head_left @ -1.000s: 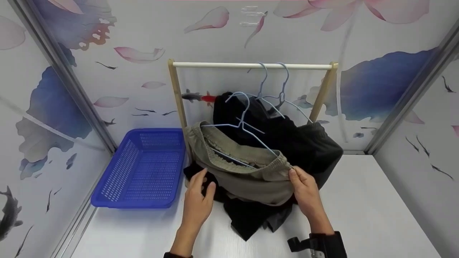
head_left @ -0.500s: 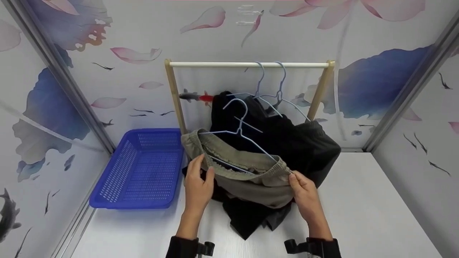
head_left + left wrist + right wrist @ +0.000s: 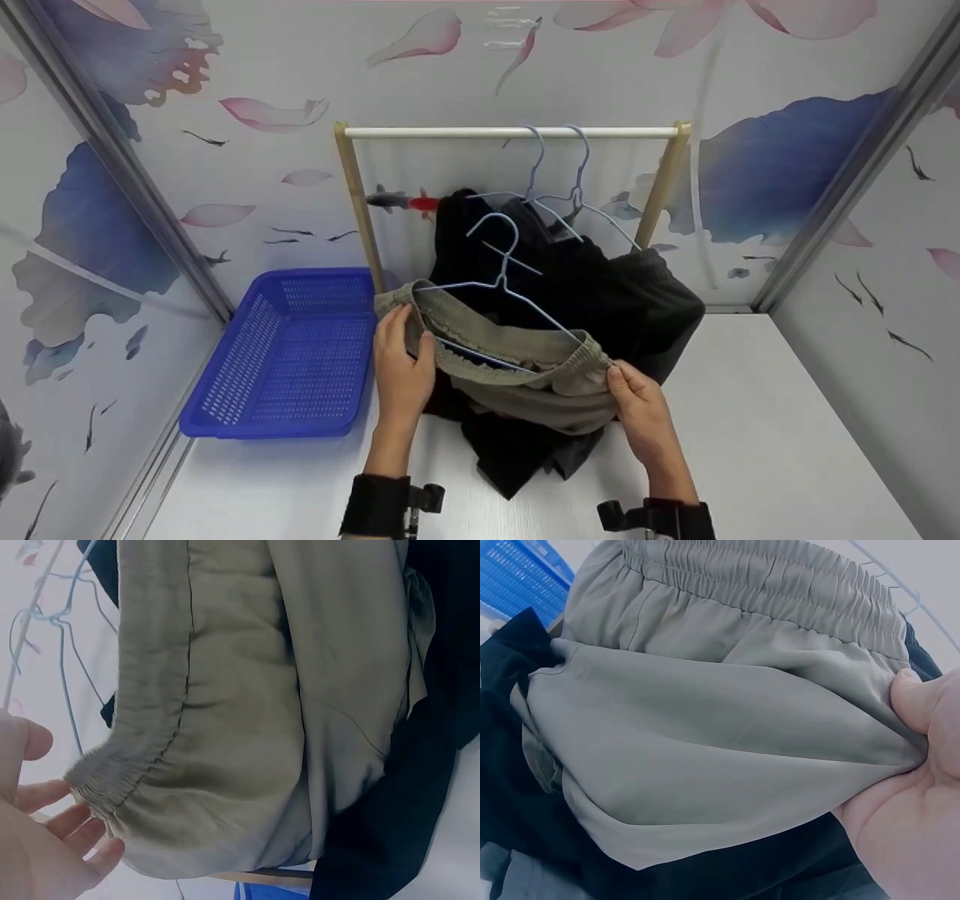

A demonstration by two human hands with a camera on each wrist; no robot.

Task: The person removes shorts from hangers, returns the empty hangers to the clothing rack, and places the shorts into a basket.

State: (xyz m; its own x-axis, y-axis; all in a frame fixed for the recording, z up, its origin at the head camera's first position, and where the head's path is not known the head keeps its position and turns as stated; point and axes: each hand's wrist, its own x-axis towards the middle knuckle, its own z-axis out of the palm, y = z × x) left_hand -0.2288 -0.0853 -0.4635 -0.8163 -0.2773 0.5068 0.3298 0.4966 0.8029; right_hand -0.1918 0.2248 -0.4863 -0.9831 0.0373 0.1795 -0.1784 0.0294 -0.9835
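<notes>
Khaki pants with a gathered elastic waistband hang in front of the rack, a light blue hanger set inside the waist opening. My right hand pinches the cloth at the right side of the waist between thumb and fingers; the right wrist view shows folds drawn toward that grip. At the opposite end, my left hand touches the waistband's outer side with extended fingers, its thumb standing apart from the cloth. The hanger's hook is free of the rod.
Behind the pants, a rack with a white rod and wooden legs carries two blue hangers with black clothes. A blue perforated basket stands left on the white table. Patterned walls enclose the table.
My left hand has moved up to the waistband's left end from below it. The pants and hanger have come slightly lower and nearer. My right hand keeps its pinch.
</notes>
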